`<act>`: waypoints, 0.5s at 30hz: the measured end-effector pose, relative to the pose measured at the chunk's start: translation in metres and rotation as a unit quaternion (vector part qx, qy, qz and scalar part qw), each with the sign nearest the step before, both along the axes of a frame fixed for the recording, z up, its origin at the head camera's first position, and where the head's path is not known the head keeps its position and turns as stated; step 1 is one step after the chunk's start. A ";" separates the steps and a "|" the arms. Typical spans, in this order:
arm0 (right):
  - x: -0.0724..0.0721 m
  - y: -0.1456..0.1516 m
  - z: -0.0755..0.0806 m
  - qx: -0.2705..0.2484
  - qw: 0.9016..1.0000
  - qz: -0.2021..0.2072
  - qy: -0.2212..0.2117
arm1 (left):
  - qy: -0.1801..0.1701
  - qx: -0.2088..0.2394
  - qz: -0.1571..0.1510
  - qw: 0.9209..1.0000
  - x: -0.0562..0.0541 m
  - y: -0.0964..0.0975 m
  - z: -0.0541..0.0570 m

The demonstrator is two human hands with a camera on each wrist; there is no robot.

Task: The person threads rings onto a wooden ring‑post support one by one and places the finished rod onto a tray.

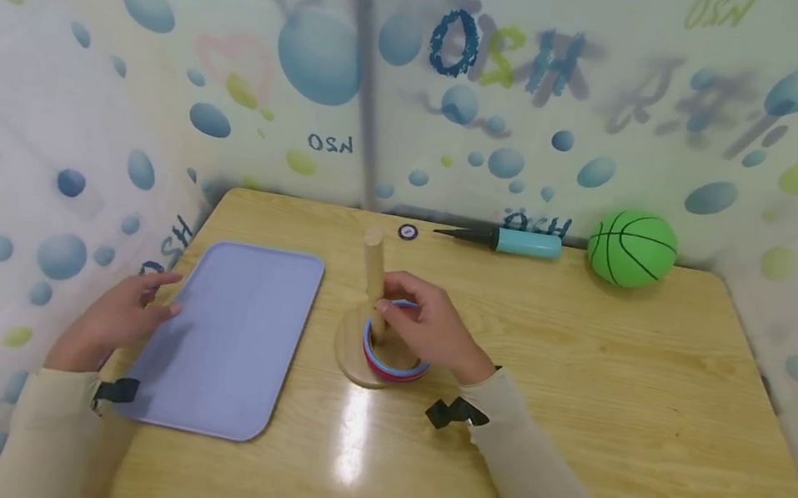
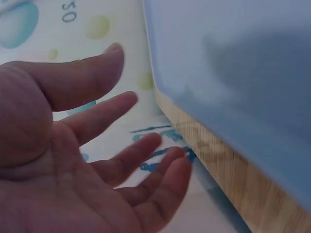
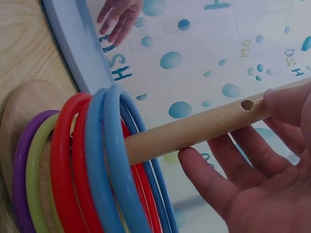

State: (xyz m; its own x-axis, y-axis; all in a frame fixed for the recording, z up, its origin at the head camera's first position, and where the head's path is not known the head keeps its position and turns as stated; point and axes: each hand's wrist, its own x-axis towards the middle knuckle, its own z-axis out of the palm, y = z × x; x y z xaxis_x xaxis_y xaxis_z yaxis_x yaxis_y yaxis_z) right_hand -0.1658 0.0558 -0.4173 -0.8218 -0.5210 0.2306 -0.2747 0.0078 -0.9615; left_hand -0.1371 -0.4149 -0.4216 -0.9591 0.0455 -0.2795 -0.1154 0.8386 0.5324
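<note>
A wooden post (image 1: 372,266) rises from a round wooden base (image 1: 349,352). Around it lies a stack of rings; the right wrist view shows blue rings (image 3: 99,160) on top, red rings (image 3: 60,165) under them, then a green ring (image 3: 35,179) and a purple ring (image 3: 20,165) nearest the base. My right hand (image 1: 430,325) holds the post between thumb and fingers, above the rings. Over the left edge of a pale blue tray (image 1: 228,336) hovers my left hand (image 1: 118,313), fingers spread and loosely bent, holding nothing. In the left wrist view this hand (image 2: 92,150) is beside the tray's rim.
Along the back of the wooden table (image 1: 612,412) lie a small dark disc (image 1: 408,232), a blue hand pump (image 1: 528,244) with a black nozzle, and a green ball (image 1: 632,249). Patterned walls (image 1: 461,123) close in the back and both sides.
</note>
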 end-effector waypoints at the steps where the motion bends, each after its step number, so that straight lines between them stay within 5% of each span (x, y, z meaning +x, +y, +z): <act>1: 0.000 0.000 -0.001 0.006 1.000 -0.002 0.002 | -0.007 -0.004 -0.004 1.000 0.001 -0.003 0.000; 7: -0.001 -0.001 -0.002 0.036 0.999 -0.004 0.016 | -0.061 -0.006 -0.006 0.998 0.005 -0.015 -0.005; 15: -0.003 0.000 -0.001 0.040 0.999 0.001 0.030 | -0.083 0.080 -0.011 0.993 0.002 -0.031 -0.016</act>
